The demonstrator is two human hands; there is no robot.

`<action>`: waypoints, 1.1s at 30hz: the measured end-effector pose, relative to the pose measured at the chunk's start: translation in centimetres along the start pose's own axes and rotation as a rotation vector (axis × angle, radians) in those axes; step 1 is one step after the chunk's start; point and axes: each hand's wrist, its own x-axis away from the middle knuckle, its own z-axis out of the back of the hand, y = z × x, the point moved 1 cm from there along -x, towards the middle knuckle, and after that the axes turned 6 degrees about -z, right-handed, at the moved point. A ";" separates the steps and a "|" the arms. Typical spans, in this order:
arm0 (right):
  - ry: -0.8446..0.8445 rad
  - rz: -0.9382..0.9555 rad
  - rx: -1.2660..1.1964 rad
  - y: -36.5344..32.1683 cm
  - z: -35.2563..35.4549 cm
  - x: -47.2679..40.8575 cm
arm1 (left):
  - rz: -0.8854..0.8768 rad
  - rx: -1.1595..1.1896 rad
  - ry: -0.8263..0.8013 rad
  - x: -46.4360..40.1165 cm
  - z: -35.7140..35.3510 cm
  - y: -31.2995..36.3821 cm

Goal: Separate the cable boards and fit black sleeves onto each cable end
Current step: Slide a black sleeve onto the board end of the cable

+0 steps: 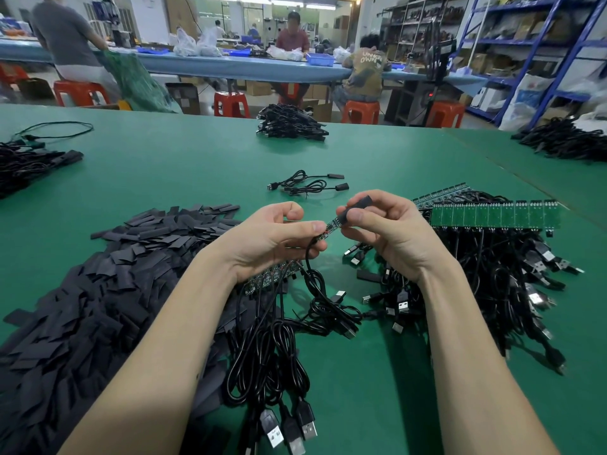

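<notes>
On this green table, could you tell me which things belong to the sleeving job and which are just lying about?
Job in hand:
- black sleeve in the right hand
- small board pinched by the left hand
- sleeve pile
- joined board strip

Lying about:
- two finished cables
- far cable heap
- red stools

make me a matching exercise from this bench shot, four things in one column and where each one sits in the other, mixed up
Things:
1. pile of loose black sleeves
2. row of joined green boards
3. two finished cables
4. black sleeve going onto a board

Places:
A. pinched in the right hand
B. on the green table, to the left of the left hand
C. on top of the cable heap to the right of the right hand
D. lying on the table just beyond both hands

Pairs: 1-B, 2-C, 3-D, 4-A
</notes>
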 end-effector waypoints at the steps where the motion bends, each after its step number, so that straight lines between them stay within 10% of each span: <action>1: -0.004 -0.004 0.014 0.0 0.0 0.1 | 0.003 0.001 0.003 0.0 0.0 0.0; 19: -0.091 -0.081 0.083 0.3 -0.3 0.1 | -0.036 -0.084 -0.012 0.0 -0.3 0.0; 33: 0.423 0.070 -0.233 -3.2 1.7 0.5 | -0.329 -0.881 0.131 -0.8 -1.6 -0.7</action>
